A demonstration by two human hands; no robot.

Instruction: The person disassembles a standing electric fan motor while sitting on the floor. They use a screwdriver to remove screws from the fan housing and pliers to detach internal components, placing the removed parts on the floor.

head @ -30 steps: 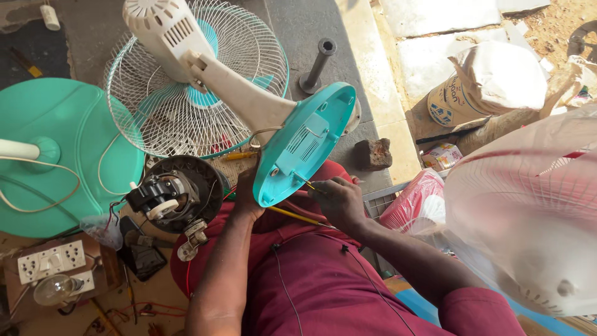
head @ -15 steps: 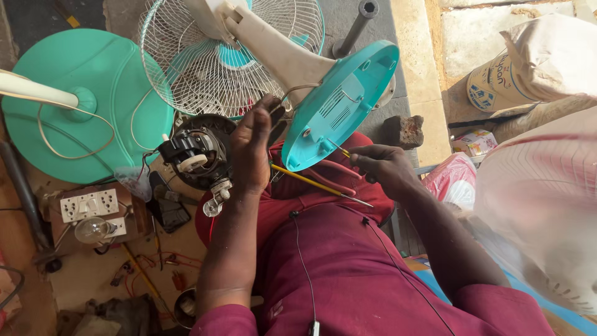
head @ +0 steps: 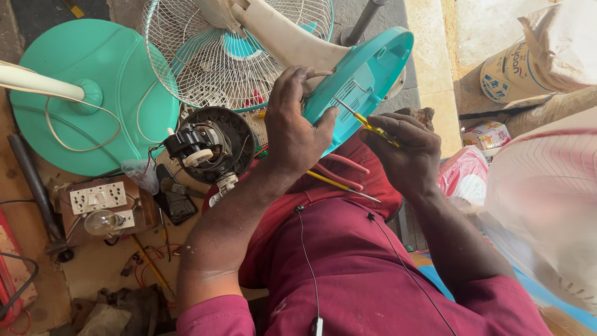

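The screwdriver (head: 367,124) tip is lost against the teal fan base (head: 364,78), propped over the lap. The right hand (head: 404,152) fingers pinch its yellow handle; the left hand (head: 295,127) grips the base edge, fingers curled. The view has moved closer than half a second ago, cutting off the fan cage (head: 217,56).

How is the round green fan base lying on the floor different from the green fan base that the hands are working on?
The round base lies flat on the floor with a white pole rising from it; the held base is tilted up. No hand touches the round base; the left hand grips the held base, and the right hand puts a screwdriver to it. Both are turquoise green.
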